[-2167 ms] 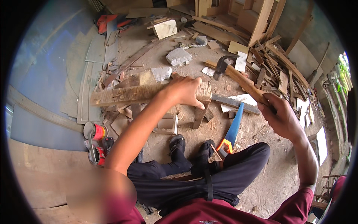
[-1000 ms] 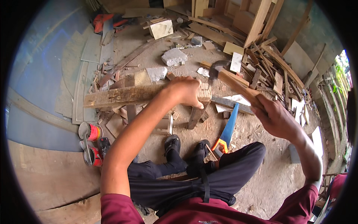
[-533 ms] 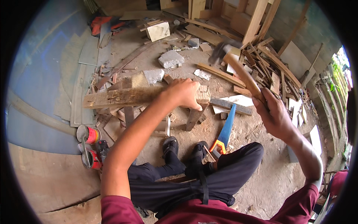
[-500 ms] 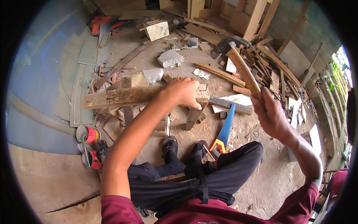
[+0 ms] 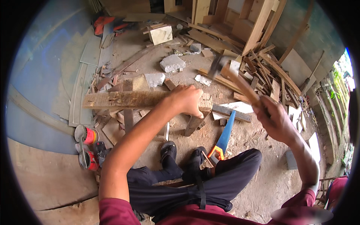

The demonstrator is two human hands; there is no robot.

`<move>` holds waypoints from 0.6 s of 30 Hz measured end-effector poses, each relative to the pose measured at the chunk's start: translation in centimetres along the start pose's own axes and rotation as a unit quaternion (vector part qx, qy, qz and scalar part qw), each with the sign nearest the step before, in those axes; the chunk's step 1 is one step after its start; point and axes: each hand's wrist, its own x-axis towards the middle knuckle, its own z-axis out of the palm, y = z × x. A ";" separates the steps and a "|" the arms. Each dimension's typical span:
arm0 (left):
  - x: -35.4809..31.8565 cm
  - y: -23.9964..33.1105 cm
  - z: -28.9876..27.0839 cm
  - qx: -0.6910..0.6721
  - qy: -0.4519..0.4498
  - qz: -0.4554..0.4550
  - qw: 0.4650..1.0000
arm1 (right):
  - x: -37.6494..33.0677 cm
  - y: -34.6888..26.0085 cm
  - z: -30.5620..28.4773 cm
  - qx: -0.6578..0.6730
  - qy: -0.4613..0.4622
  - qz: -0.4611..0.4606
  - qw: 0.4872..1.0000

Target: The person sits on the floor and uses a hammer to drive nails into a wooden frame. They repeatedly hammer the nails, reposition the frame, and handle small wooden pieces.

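Observation:
My left hand [image 5: 184,100] is closed over a thick, rough wooden beam [image 5: 125,99] near its right end, thumb on the near side. The beam lies crosswise on rough wooden supports [image 5: 128,120]. In my right hand [image 5: 273,117] is the wooden handle of a claw hammer [image 5: 243,85]. Its dark head is raised beyond the beam's right end, apart from the wood and blurred by motion. Whatever lies beneath my left fingers is hidden. A handsaw [image 5: 225,134] with a blue blade and an orange handle rests beside my right foot.
Red paint cans [image 5: 91,135] stand at the left by the blue wall [image 5: 41,75]. Concrete chunks [image 5: 172,63] lie on the floor beyond the beam. Scrap wood [image 5: 275,71] is heaped at the far right, near a wooden frame [image 5: 257,28]. A bamboo fence [image 5: 333,108] edges the right side.
The hammer head has come down and a little left, toward the beam's right end. My left hand keeps its grip on the beam.

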 end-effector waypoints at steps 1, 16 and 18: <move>0.1 0.4 -0.5 -0.005 -0.014 -0.009 1.000 | -0.3 -0.2 0.2 0.017 0.037 0.025 0.999; 0.5 0.2 0.5 -0.007 0.011 0.025 1.000 | -1.5 0.1 -0.4 -0.002 -0.086 0.079 0.993; 0.5 0.2 0.6 -0.008 0.011 0.022 1.000 | -1.7 0.7 0.3 0.101 0.023 0.107 0.989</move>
